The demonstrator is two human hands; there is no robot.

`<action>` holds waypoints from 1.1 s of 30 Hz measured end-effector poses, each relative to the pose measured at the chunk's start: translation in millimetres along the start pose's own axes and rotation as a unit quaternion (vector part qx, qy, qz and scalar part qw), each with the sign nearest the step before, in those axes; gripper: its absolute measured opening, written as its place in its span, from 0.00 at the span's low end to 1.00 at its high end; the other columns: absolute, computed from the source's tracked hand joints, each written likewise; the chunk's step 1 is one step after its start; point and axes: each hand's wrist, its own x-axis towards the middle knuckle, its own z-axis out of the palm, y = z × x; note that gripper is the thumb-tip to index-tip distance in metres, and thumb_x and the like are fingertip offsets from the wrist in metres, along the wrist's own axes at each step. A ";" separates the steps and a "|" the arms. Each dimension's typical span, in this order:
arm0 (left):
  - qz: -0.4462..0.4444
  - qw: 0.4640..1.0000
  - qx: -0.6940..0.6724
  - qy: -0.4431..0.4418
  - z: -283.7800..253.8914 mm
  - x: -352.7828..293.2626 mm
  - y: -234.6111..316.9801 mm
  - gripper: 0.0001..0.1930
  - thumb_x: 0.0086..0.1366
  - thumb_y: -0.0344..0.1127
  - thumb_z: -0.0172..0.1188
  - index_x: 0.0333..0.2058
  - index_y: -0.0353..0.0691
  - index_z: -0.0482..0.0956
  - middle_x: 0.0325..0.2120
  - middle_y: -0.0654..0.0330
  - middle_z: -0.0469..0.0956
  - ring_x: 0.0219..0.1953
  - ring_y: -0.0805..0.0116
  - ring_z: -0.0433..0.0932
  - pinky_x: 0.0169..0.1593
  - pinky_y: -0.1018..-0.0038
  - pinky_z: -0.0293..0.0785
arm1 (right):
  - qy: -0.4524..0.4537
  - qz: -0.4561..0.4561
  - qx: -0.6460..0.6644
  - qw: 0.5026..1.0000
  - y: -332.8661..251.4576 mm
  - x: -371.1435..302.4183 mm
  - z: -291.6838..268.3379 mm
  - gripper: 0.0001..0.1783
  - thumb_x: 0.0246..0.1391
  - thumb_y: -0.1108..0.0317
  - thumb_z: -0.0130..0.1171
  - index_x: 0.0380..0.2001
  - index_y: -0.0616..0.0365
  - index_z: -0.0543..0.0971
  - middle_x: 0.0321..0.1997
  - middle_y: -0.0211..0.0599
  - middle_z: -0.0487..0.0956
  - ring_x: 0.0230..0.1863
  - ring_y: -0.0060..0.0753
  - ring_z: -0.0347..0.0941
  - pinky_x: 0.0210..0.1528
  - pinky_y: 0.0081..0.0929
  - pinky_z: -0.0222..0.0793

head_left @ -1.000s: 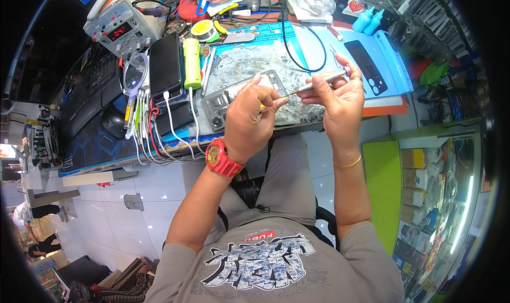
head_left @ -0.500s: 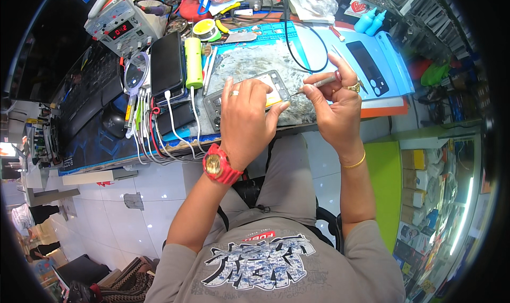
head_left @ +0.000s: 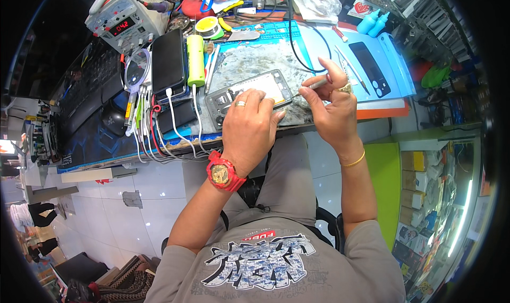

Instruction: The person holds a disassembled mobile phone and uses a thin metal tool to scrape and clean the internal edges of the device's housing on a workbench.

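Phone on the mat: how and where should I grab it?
The phone lies flat on the mat, insides uncovered, so probably grip its two long rims from above. The left hand covers some of the near rim, so it should move first.

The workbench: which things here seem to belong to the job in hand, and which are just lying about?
Seemingly in use:
opened phone, under the left hand
slim tool, in the right hand
stained grey mat

Seemingly lying about:
magnifying glass
yellow spool
pale-blue bottles
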 end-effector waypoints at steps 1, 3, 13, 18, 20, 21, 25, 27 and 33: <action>0.001 1.000 0.003 0.002 0.4 -0.6 0.1 0.13 0.61 0.36 0.75 0.40 0.36 0.85 0.43 0.53 0.81 0.48 0.51 0.81 0.49 0.60 0.79 | -0.006 -0.009 -0.009 1.000 -1.8 1.3 -0.1 0.34 0.63 0.79 0.67 0.70 0.60 0.68 0.39 0.43 0.86 0.36 0.36 0.88 0.43 0.29 0.83; 0.003 1.000 0.008 0.007 0.6 -1.1 0.1 0.13 0.61 0.36 0.75 0.40 0.36 0.85 0.43 0.53 0.81 0.48 0.51 0.81 0.49 0.59 0.79 | -0.025 -0.039 -0.020 0.999 -8.1 6.1 0.6 0.34 0.63 0.78 0.67 0.70 0.60 0.69 0.40 0.45 0.86 0.36 0.41 0.88 0.42 0.31 0.82; 0.002 1.000 0.006 -0.008 1.1 -3.2 -1.2 0.14 0.60 0.37 0.74 0.41 0.36 0.83 0.44 0.53 0.80 0.49 0.51 0.80 0.51 0.59 0.79 | -0.013 -0.025 -0.111 0.993 -12.6 17.7 2.0 0.33 0.61 0.76 0.69 0.69 0.60 0.72 0.28 0.43 0.83 0.28 0.43 0.83 0.33 0.36 0.78; 0.010 1.000 0.008 0.003 2.4 -3.1 -2.4 0.14 0.61 0.36 0.74 0.41 0.36 0.83 0.44 0.53 0.80 0.50 0.51 0.80 0.52 0.59 0.78 | 0.001 -0.047 -0.032 0.998 -10.0 16.7 10.8 0.33 0.61 0.76 0.70 0.69 0.60 0.72 0.29 0.42 0.84 0.29 0.38 0.84 0.34 0.33 0.79; -0.006 1.000 0.007 -0.016 0.8 -4.3 0.0 0.14 0.61 0.36 0.74 0.42 0.36 0.83 0.44 0.53 0.80 0.51 0.51 0.80 0.53 0.60 0.78 | -0.033 -0.001 -0.136 0.990 -9.9 17.4 1.7 0.34 0.63 0.78 0.68 0.70 0.58 0.70 0.34 0.41 0.86 0.34 0.31 0.86 0.39 0.27 0.81; -0.014 1.000 0.009 -0.024 -0.1 -4.0 0.1 0.14 0.61 0.36 0.73 0.42 0.36 0.83 0.44 0.53 0.80 0.51 0.50 0.80 0.53 0.60 0.78 | -0.034 -0.006 -0.092 0.995 -11.1 18.6 2.7 0.35 0.63 0.79 0.67 0.71 0.58 0.69 0.39 0.43 0.86 0.38 0.32 0.86 0.41 0.28 0.82; 0.002 1.000 0.005 -0.007 1.6 -3.4 -1.9 0.14 0.62 0.36 0.73 0.42 0.37 0.83 0.44 0.53 0.80 0.50 0.50 0.80 0.53 0.59 0.77 | -0.086 0.074 -0.063 0.992 -16.2 22.6 -1.5 0.37 0.64 0.81 0.64 0.74 0.57 0.65 0.54 0.49 0.84 0.51 0.37 0.86 0.50 0.31 0.83; 0.003 1.000 0.012 -0.003 2.2 -3.0 -1.8 0.13 0.62 0.36 0.73 0.41 0.37 0.83 0.43 0.53 0.80 0.50 0.51 0.79 0.53 0.59 0.77 | -0.097 0.073 -0.072 0.990 -14.7 24.3 -2.9 0.38 0.63 0.81 0.64 0.75 0.58 0.65 0.55 0.51 0.83 0.51 0.41 0.85 0.50 0.34 0.82; 0.004 1.000 0.004 0.003 3.0 -2.9 -2.6 0.14 0.61 0.36 0.73 0.41 0.36 0.83 0.42 0.54 0.79 0.48 0.51 0.79 0.52 0.59 0.77 | -0.093 0.115 -0.094 0.985 -17.5 27.7 -1.3 0.37 0.62 0.80 0.65 0.73 0.58 0.67 0.49 0.52 0.84 0.44 0.49 0.86 0.47 0.38 0.81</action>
